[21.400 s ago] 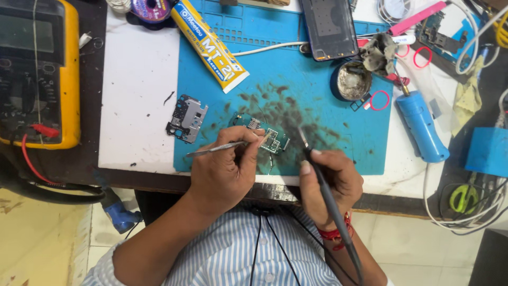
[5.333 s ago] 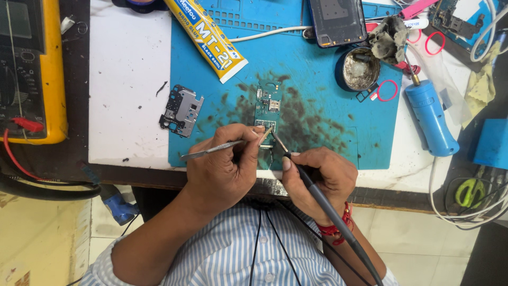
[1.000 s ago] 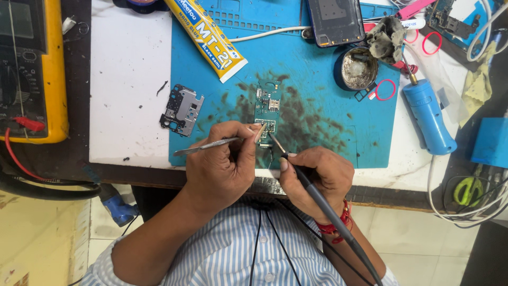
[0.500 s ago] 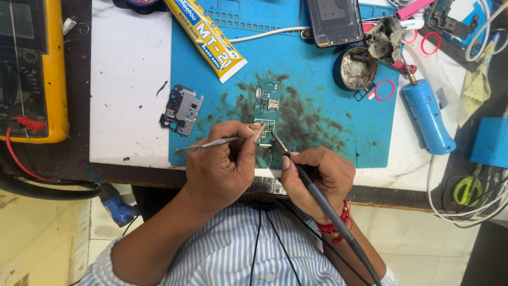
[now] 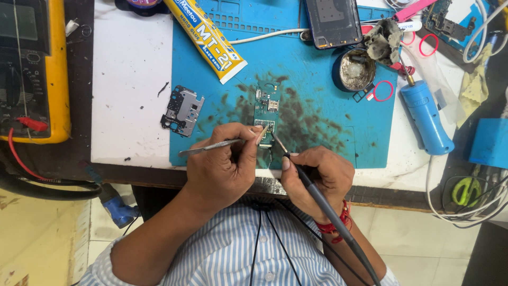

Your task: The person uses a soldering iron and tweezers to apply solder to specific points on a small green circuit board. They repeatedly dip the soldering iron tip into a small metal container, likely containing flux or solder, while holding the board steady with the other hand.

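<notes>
- Left hand (image 5: 222, 169): fingers pinched shut on metal tweezers (image 5: 219, 144); the tips sit just past the fingertips, touching the small green circuit board (image 5: 266, 114).
- Right hand (image 5: 316, 177): fingers closed in a pen grip around a dark soldering iron (image 5: 323, 198); its tip meets the board right beside the tweezer tips.
- The board lies flat on the blue work mat (image 5: 317, 79), directly ahead of both sets of fingertips, amid dark residue stains.
- Judgement, for a clean joint: keep both wrists braced on the table edge, hold the tweezers steady so the part does not drift, and touch the iron only to the pad, briefly.
- Beyond the fingertips: the mat has open room up to a yellow adhesive tube (image 5: 203, 37) and a phone (image 5: 333, 21).
- Outboard of the left fingers: a grey metal shield frame (image 5: 182, 111), near but apart.
- Outboard of the right fingers: a round tin (image 5: 355, 70) and a blue cylindrical tool (image 5: 426, 116), well apart.
- The near edge of the table runs under both palms; the iron's cord trails back over the striped shirt, so little room for pulling back.
</notes>
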